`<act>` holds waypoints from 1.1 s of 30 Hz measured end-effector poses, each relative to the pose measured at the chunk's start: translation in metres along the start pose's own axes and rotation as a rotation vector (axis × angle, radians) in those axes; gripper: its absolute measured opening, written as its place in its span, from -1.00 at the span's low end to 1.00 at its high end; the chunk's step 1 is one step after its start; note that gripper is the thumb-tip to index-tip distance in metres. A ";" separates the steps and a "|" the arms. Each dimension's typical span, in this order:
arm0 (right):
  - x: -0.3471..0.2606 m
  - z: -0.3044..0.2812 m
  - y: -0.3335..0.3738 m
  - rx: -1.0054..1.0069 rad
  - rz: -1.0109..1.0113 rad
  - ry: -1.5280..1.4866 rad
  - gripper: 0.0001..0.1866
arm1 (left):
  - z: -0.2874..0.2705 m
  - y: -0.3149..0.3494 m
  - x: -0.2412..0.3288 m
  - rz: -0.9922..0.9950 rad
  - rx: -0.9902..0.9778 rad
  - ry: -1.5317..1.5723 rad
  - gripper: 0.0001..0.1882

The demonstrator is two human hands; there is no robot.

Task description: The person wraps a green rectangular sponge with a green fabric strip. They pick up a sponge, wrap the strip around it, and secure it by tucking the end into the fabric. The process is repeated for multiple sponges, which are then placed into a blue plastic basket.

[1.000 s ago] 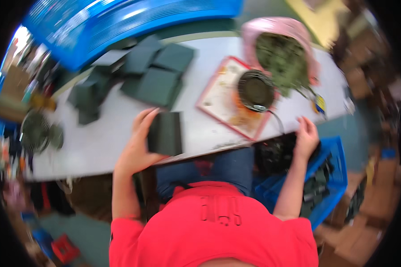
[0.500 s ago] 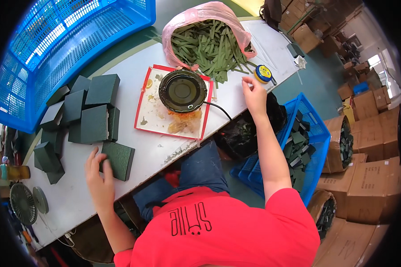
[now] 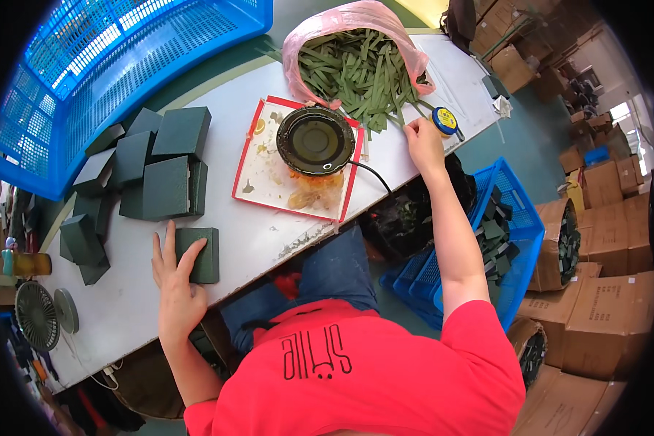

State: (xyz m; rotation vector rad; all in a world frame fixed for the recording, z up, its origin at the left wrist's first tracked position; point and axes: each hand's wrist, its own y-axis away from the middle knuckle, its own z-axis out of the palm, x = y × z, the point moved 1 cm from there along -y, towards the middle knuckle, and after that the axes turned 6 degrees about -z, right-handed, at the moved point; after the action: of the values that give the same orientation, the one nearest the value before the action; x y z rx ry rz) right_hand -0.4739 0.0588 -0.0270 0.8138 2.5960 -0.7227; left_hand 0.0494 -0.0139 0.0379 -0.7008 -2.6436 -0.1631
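White worktable (image 3: 123,312): left hand (image 3: 173,287) flat, fingers spread, on dark green box (image 3: 198,254) near front edge. Right hand (image 3: 423,138), fingers pinched at green strips (image 3: 363,69) spilling from pink bag (image 3: 341,22). Blue crate (image 3: 87,80) behind; cardboard cartons (image 3: 603,291) on floor at right.

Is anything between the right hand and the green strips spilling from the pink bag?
Nothing visible. The right hand rests on the white table right at the edge of the green strips, beside a small round blue-and-yellow object.
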 end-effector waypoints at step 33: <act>-0.189 -0.071 0.147 -0.333 0.150 -1.062 -0.92 | 0.016 -0.013 0.008 0.013 0.031 0.051 -0.11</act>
State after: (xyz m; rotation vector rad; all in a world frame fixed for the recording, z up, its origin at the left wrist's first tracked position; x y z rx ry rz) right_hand -0.2483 0.1198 0.0599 0.3464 1.6030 -0.4594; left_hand 0.0307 -0.0182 0.0268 -0.6944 -2.5868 -0.1347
